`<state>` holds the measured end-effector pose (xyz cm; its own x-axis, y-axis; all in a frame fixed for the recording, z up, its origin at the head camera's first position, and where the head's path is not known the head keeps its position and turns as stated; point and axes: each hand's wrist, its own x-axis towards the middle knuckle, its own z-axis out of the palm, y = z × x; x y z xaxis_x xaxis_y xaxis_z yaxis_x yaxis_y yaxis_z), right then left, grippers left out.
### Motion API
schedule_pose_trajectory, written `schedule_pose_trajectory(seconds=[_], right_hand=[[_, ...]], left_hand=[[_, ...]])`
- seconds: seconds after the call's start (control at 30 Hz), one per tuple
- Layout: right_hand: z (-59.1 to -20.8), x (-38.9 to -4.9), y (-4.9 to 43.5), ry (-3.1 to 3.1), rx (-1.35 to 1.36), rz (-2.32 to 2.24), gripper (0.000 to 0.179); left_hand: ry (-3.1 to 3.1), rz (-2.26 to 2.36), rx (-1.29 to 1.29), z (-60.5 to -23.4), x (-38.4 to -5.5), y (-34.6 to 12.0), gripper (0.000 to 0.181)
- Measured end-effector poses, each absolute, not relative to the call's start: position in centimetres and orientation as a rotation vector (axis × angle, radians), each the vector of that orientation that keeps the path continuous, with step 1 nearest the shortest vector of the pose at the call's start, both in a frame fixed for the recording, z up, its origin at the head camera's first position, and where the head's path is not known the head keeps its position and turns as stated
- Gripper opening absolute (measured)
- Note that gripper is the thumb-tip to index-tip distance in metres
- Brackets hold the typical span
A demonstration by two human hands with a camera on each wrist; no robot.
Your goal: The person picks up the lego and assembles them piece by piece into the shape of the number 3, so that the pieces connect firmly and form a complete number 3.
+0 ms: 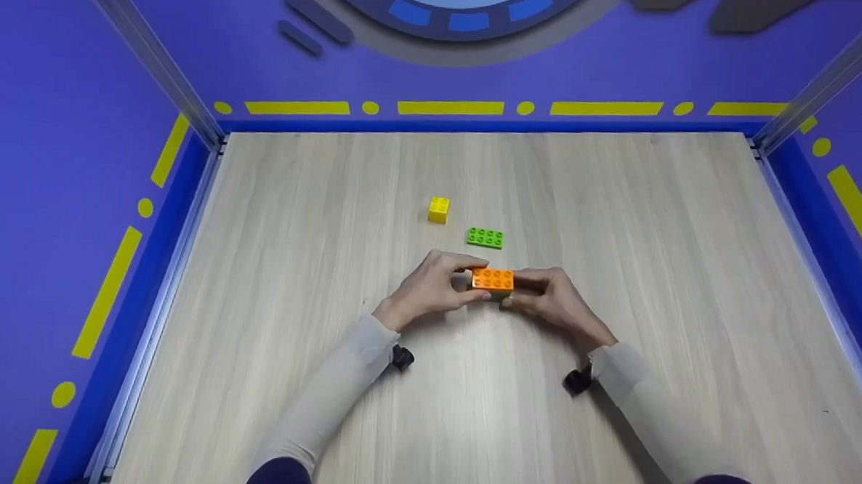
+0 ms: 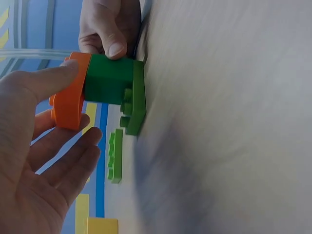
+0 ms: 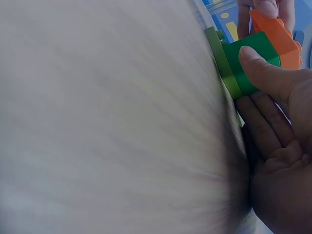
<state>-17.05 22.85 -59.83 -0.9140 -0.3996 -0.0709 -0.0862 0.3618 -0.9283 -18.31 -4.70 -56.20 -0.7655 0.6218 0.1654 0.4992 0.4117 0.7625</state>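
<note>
Probably light, stiff and smooth, the orange block (image 1: pixel 493 278) and the dark green block (image 2: pixel 109 80) beneath it seem best held by their flat sides. They sit between the hands, low at the table (image 1: pixel 316 208). The left hand (image 1: pixel 433 282) pinches the orange block, the right hand (image 1: pixel 558 302) the green; both forearms slant inward.

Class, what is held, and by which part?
A brick stack: the left hand pinches its orange top brick, the right hand its green middle brick.

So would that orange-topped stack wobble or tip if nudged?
The stack should probably stay stiff, as its blocks look snugly joined. Tipping seems unlikely: the green base reaches out beneath the overhanging orange block.
</note>
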Motion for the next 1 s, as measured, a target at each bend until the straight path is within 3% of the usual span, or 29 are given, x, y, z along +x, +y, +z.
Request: schedule_pose_trajectory(seconds=[0.53,1.0], right_hand=[[-60.2,-16.7,22.6,2.161,-0.426,-1.871,0.056],[-60.5,-16.5,22.6,2.112,-0.386,-1.973,0.046]], left_hand=[[2.631,1.397,0.828,-56.2,-19.5,-7.7,0.06],[2.722,1.531,0.668,-56.1,-22.5,-10.1,0.054]])
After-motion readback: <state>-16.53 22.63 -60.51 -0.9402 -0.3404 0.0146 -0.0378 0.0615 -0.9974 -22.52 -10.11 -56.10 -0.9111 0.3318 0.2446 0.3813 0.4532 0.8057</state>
